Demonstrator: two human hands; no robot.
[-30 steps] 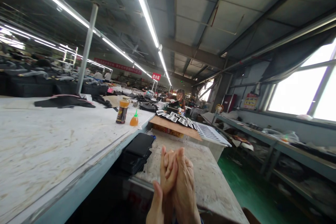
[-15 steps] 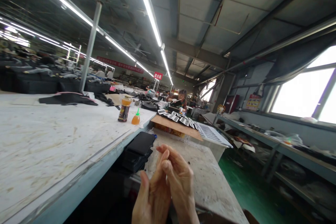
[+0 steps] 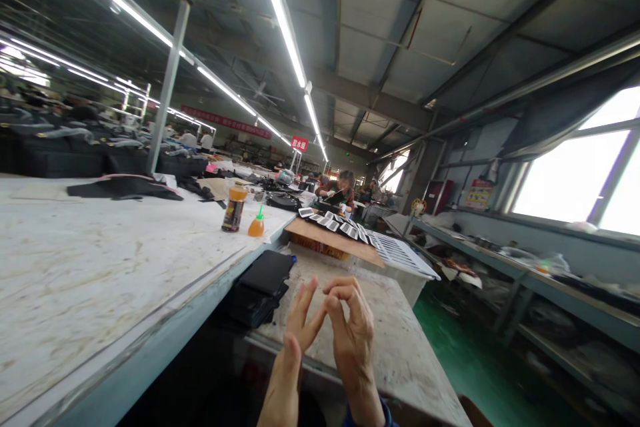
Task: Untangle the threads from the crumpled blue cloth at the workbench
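Note:
My left hand [image 3: 300, 325] is raised in front of me with its fingers stretched out and its thumb apart, holding nothing. Close beside it on the right is my right hand [image 3: 354, 323], its fingers loosely bent and their tips near the thumb. I see no object in it. A narrow gap separates the two hands. Both are above a worn, stained light-coloured bench top [image 3: 395, 333]. Just beyond them to the left, a stack of black flat cases or panels [image 3: 263, 277] lies beside the white table's edge.
A white-covered table [image 3: 125, 260] runs along the left, bearing a bottle with orange contents [image 3: 233, 208] and a small green-tipped squeeze bottle [image 3: 256, 223]. Ahead, a brown board [image 3: 330, 237] carries black-and-white pieces. A co-worker [image 3: 343, 190] is behind it. A side bench [image 3: 525, 267] stands right.
My hands were pressed together palm to palm and have come apart. The left moved slightly left, and the right fingers are now more bent. The view shifted a little.

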